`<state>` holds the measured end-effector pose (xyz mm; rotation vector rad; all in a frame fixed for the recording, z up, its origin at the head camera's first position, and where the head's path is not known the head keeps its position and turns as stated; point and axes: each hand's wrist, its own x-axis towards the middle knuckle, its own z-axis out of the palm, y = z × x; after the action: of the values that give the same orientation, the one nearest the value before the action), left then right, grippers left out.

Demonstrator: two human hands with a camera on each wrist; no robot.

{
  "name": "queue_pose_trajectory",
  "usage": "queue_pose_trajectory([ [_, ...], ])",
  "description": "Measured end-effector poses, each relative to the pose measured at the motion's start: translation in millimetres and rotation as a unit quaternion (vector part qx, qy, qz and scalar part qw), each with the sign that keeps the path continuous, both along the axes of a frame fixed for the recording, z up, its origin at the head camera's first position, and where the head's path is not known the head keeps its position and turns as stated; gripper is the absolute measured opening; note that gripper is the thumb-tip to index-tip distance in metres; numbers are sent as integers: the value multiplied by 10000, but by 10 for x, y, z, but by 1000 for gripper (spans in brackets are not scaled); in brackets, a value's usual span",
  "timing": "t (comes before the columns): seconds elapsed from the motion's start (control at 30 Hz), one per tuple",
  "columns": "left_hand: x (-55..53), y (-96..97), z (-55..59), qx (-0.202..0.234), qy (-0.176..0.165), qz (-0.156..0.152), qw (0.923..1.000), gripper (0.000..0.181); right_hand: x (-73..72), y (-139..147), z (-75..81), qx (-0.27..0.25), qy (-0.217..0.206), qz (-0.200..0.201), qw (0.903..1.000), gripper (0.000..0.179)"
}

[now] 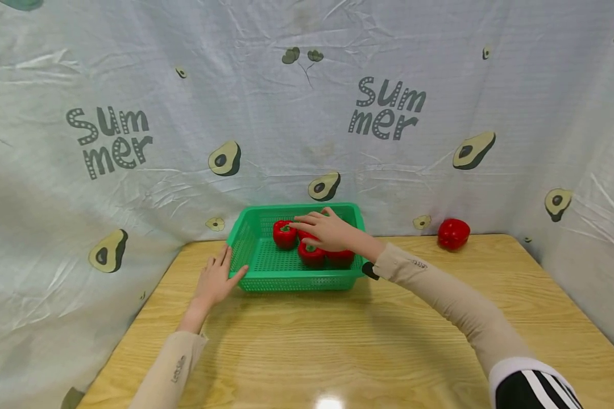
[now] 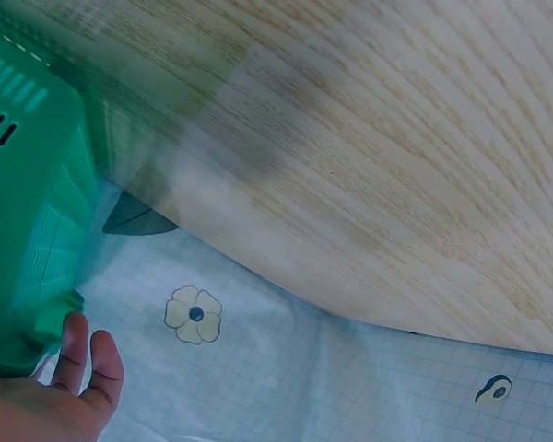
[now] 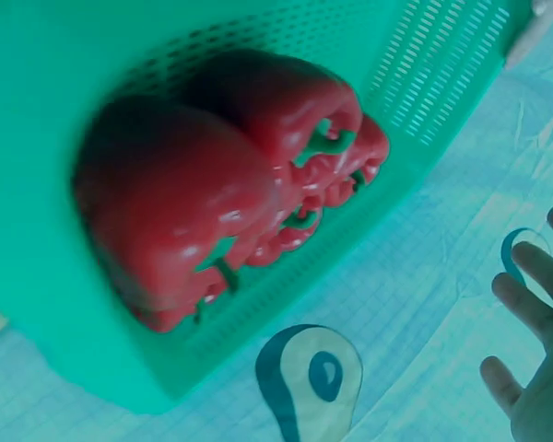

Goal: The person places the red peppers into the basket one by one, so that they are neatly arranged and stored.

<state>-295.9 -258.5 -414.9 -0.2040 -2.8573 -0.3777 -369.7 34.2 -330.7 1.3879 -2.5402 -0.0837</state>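
A green plastic basket (image 1: 297, 282) with slotted walls stands near the back of the table. Several red bell peppers with green stems, among them a left one (image 1: 284, 236) and a front one (image 1: 311, 258), lie inside it, mostly toward the right. My left hand (image 1: 215, 282) rests at the basket's left front corner, fingers and thumb spread. Above the peppers is my right hand (image 1: 328, 232), its fingers extended and nothing in its grasp; it partly covers them. The right wrist view shows those spread fingers apart from the large near pepper (image 3: 189, 207).
Another red bell pepper (image 1: 453, 234) sits on the wooden table (image 1: 297, 341) at the back right. A pale printed cloth (image 1: 266, 102) hangs behind the table and along its sides. A small black object (image 1: 370, 270) shows by the right wrist.
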Motion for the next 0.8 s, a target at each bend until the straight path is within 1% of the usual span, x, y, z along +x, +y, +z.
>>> queue_pose_trajectory([
  [0.13,-9,0,-7,26,12,-18,10000,74,56,167,-61,-364,187,175,9990,47],
  [0.27,-12,-10,-22,86,3,-43,10000,75,97,331,-147,-626,447,265,9967,44],
  [0.37,-4,-19,-31,104,70,-68,9999,75,129,441,-219,-859,629,350,9937,43],
  [0.5,3,-20,-33,104,158,-76,9998,75,187,577,-317,-1121,760,477,9896,42],
  [0.63,-5,-20,-30,111,124,-73,9998,75,248,707,-407,-1234,938,509,9866,42],
  [0.8,-14,-19,-29,82,63,-88,9999,76,287,867,-491,-1528,1190,646,9789,40],
])
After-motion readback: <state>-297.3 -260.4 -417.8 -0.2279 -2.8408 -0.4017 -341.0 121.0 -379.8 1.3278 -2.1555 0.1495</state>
